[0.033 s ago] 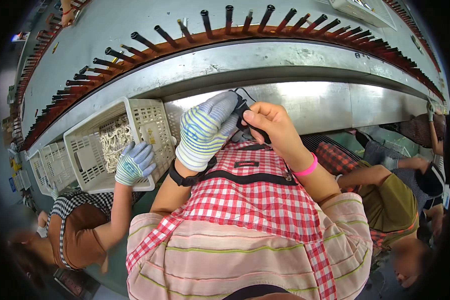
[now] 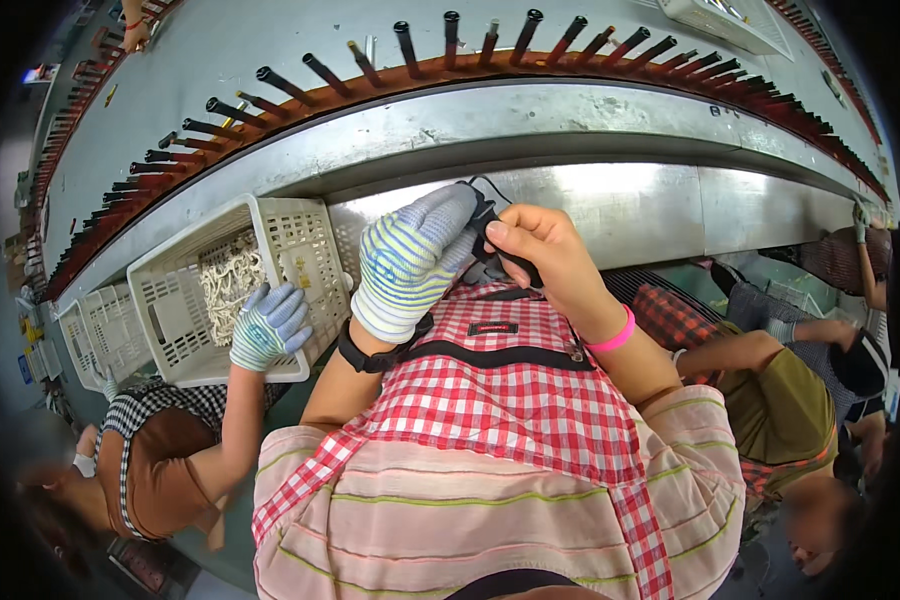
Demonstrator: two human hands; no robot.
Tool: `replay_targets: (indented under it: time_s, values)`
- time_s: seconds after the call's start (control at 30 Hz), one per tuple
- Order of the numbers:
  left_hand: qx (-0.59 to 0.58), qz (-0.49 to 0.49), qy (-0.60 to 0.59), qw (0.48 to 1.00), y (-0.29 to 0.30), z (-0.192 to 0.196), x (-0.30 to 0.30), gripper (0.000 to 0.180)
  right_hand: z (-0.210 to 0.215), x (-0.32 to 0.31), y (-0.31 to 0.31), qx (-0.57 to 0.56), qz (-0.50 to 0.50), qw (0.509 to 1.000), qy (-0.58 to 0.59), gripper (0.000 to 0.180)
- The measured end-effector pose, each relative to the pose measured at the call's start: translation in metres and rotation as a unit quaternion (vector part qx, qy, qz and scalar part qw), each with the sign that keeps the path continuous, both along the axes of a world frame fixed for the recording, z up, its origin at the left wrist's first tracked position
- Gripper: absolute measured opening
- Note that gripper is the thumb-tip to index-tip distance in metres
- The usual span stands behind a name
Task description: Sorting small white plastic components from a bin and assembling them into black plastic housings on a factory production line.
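My left hand [image 2: 410,260], in a white and grey-blue striped knitted glove, is closed on a soft-looking black item [image 2: 483,213] in front of my chest. My bare right hand [image 2: 545,245] pinches the same item from the right, thumb on top. A thin black cord or loop [image 2: 490,183] curves up beyond the fingers. The exact kind of the black item cannot be made out, as both hands cover much of it. Behind it lies my red and white checked apron [image 2: 500,385].
Ahead runs a metal ledge [image 2: 490,115] with a rail of upright black and dark red rods [image 2: 452,40]. To the left stands a white plastic crate [image 2: 305,240] holding off-white cords [image 2: 232,285]; a co-worker's gloved hand [image 2: 273,325] is at its edge. Other people sit to the right.
The rods on the rail have shifted slightly to the left. My hands and the black item look the same.
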State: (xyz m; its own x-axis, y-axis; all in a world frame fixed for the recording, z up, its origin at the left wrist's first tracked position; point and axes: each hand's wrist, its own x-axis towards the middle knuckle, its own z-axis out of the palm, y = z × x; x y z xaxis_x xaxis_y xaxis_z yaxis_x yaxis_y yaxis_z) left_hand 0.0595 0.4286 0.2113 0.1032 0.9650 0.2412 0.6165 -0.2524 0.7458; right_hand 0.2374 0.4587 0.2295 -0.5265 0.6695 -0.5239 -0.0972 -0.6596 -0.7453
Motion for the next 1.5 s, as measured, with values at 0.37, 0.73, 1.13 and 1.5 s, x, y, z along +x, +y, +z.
replay_targets:
  time_s: [0.37,0.73,1.13,1.5]
  values:
    - [0.071,-0.013,0.070,0.995,0.003,0.002,0.000,0.038,0.001,0.002,0.005,-0.006,-0.011,1.000,0.023,0.018]
    - [0.079,-0.031,0.068,0.994,-0.002,-0.001,0.001,0.032,0.000,0.007,0.004,-0.013,-0.003,0.999,0.049,0.018]
    - [0.028,-0.018,-0.049,0.998,-0.007,0.004,0.009,0.030,0.004,0.010,0.004,-0.011,0.009,1.000,0.020,0.018]
    - [0.031,-0.073,-0.003,0.997,-0.005,0.003,0.009,0.024,0.010,0.021,0.014,0.000,0.093,0.996,-0.016,0.016]
